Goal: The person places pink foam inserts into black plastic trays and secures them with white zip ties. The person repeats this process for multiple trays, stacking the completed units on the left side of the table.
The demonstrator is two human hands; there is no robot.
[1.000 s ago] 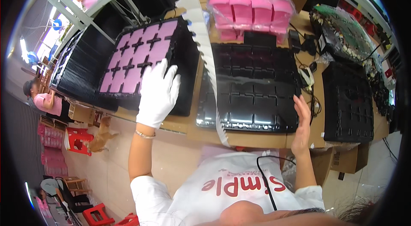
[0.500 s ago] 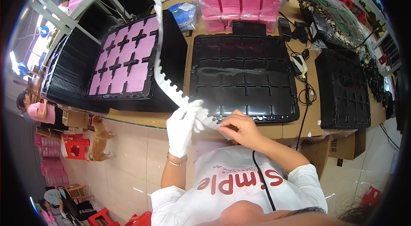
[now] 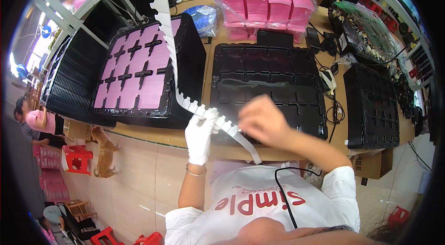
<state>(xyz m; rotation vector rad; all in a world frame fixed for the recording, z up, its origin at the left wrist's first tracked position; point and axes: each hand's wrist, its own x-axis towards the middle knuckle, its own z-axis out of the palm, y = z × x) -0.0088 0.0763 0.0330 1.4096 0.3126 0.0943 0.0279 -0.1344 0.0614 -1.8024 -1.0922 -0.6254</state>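
A long white strip with rows of small tabs along one edge (image 3: pixel 187 104) runs from the upper left down towards my body. My left hand (image 3: pixel 200 136), in a white glove, is closed on it near the front edge of the table. Beyond that hand, the strip's plain lower end hangs past the table edge. My bare right hand (image 3: pixel 264 122) hovers above the near edge of a black compartment tray (image 3: pixel 269 89), just right of the strip. Motion smears its fingers, so whether they hold anything cannot be made out.
Left stands a stack of black trays (image 3: pixel 190 69) with pink sheets (image 3: pixel 132 66) on top. Pink wrapped packs (image 3: pixel 264 1) sit at the back. More black trays (image 3: pixel 372 106) and cables (image 3: pixel 334 113) lie to the right. A dog (image 3: pixel 105 152) stands on the floor.
My right hand has come off the strip and risen a little up and to the right, baring the strip's lower end. My left hand keeps its hold.
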